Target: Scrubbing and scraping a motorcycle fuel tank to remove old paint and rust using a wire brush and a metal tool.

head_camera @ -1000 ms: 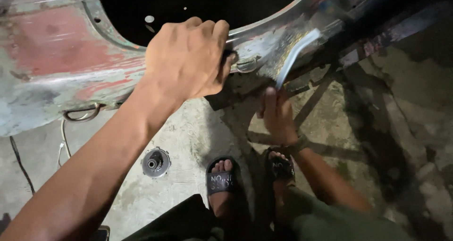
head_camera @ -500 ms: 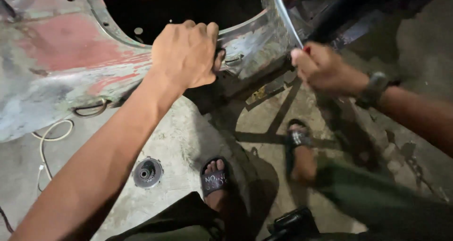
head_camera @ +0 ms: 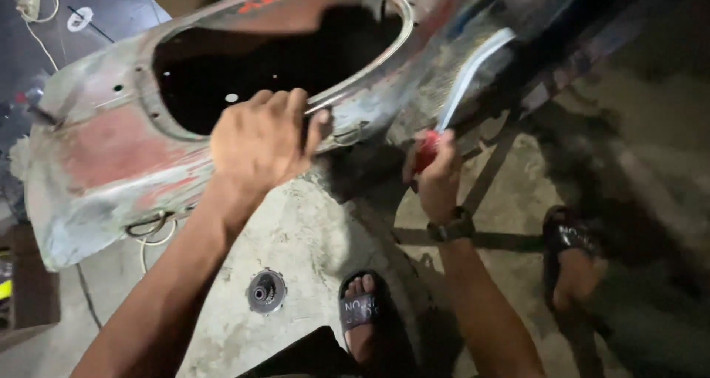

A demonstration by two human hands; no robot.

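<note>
A worn grey metal body panel [head_camera: 111, 156] with red paint patches and a large dark opening lies tilted across the upper view. My left hand [head_camera: 259, 141] grips the lower rim of that opening. My right hand [head_camera: 436, 174], with a dark wristwatch, holds a red-handled tool [head_camera: 427, 150] whose pale shaft, blurred, rises against the panel's right side.
A round metal part [head_camera: 266, 291] lies on the concrete floor [head_camera: 296, 237] below the panel. My feet in black sandals [head_camera: 360, 310] stand near a dark metal frame [head_camera: 488, 171]. White cable [head_camera: 37, 30] runs at the upper left. A wire loop [head_camera: 148, 225] hangs from the panel's edge.
My right hand came up from the floor holding the red-handled tool and now sets its shaft against the panel. The view shifted, showing more of the panel. My left hand kept its grip.
</note>
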